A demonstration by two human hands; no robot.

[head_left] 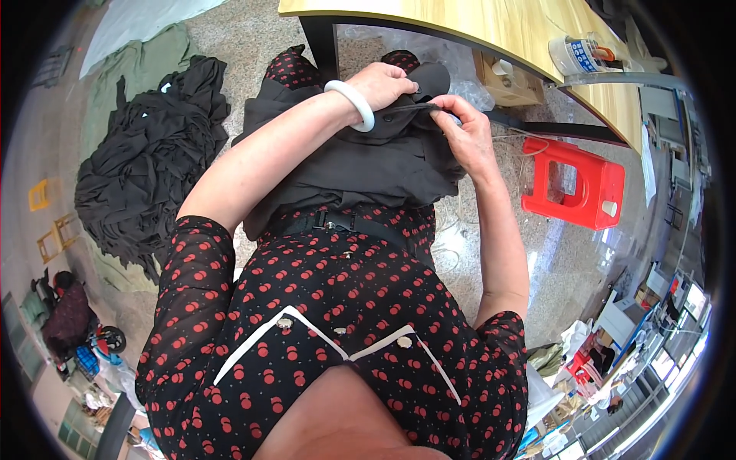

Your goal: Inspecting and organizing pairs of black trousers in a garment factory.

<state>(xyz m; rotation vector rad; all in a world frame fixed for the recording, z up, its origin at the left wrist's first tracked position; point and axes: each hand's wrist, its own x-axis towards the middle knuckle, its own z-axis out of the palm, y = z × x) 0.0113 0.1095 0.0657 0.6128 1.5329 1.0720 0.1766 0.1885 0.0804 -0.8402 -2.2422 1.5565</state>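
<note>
Across my lap lies a black garment (337,165) with a collar, a button showing on it. My left hand (381,86), below a pale bangle on the wrist, pinches the cloth near the collar. Just to its right, my right hand (469,140) grips the edge of the same garment between thumb and fingers. A small bluish spot shows by the right fingers, too small to make out. The garment's strip between the two hands is drawn out, and its lower part is bunched over my thighs.
On the floor at left, a large heap of black garments (153,153) lies on green cloth (157,54). A wooden table (460,19) stands ahead, bearing a clear tub (575,57). To the right is a red plastic stool (594,184). Beneath the table sits a cardboard box (510,88).
</note>
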